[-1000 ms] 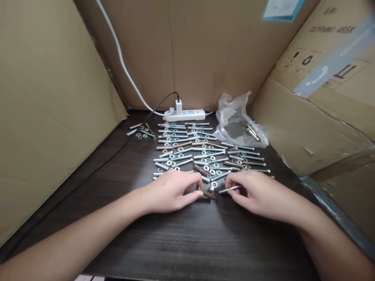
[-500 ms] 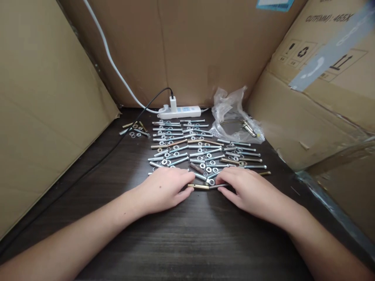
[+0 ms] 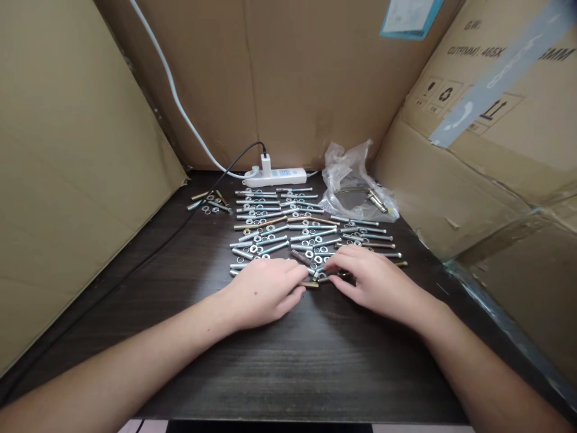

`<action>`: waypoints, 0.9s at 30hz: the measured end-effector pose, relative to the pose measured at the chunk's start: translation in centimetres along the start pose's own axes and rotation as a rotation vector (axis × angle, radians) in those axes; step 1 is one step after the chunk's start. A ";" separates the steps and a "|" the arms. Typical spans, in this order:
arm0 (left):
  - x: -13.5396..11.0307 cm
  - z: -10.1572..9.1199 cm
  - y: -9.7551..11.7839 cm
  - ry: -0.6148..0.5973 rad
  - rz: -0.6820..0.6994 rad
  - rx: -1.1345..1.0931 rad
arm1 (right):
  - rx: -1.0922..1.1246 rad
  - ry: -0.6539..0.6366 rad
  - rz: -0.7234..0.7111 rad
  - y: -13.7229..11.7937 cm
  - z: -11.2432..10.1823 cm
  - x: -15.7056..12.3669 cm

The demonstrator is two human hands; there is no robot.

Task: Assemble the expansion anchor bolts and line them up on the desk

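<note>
My left hand rests low over the front row of hardware, thumb and index finger closed on one end of a brass-coloured metal sleeve. Just right of that sleeve lie a small nut and a washer. My right hand hovers at these small parts, thumb and index finger apart, the tips close to the washer. Its palm partly covers a dark bolt behind the fingers. Beyond both hands, silver bolts, sleeves, nuts and washers lie in rows.
A small loose pile of bolts and washers lies at the back left. Behind the rows are a white power strip with cables and a clear plastic bag holding metal parts. Cardboard boxes wall in the dark table.
My right hand's fingertips have shifted left, from the dark bolt toward the washer and nut. My left hand remains at the brass-coloured sleeve. The head view has tilted slightly, showing the table's front edge.
</note>
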State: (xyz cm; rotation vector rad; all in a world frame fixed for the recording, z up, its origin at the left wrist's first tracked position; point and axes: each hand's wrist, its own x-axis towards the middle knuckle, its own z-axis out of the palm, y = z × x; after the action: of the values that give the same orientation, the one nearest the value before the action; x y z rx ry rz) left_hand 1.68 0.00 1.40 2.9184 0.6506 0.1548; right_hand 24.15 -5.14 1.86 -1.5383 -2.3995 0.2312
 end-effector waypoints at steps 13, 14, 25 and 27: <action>1.5 2.7 4.9 -0.010 0.376 0.078 | 0.171 0.178 0.082 1.9 -0.3 0.3; 1.6 2.8 4.8 -0.004 0.356 0.082 | 0.175 0.173 0.087 1.9 -0.3 0.3; 0.7 -0.1 1.2 0.033 0.049 0.067 | 0.131 -0.256 0.163 1.0 -1.6 -0.8; 0.4 -0.8 0.3 0.003 0.012 0.045 | 0.110 -0.253 0.185 0.8 -1.5 -0.7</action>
State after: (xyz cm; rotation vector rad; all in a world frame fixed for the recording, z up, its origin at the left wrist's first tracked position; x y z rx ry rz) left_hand 2.04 -0.01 2.30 2.9662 0.6452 0.1483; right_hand 25.59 -5.48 2.93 -1.7720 -2.3780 0.6204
